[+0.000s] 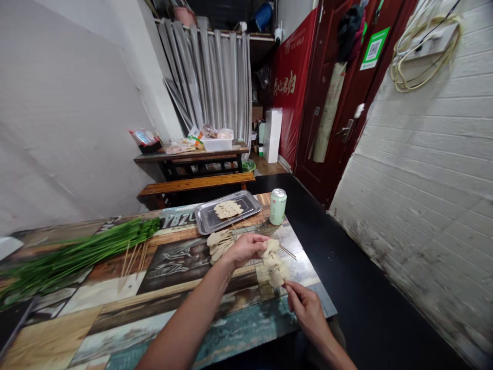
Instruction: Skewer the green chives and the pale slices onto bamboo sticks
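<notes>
My right hand [307, 307] is closed around the lower end of a skewer threaded with pale, thin food slices [275, 267], held over the table's right side. At its upper end, my left hand [248, 249] pinches the top slice between thumb and fingers. Just left of that hand lies a pile of similar pale slices [218, 244] on the table. Beyond it, a metal tray [206, 222] bears filled skewers [228, 209], their thin sticks jutting over its near edge. A couple of bare sticks [288, 252] lie right of my left hand.
A pale green drink can [278, 206] stands near the table's right edge. Long green stalks [88, 249] and several loose sticks [133, 262] lie to the left. Behind are a wooden bench [196, 184] and another table with a white plastic box [218, 143].
</notes>
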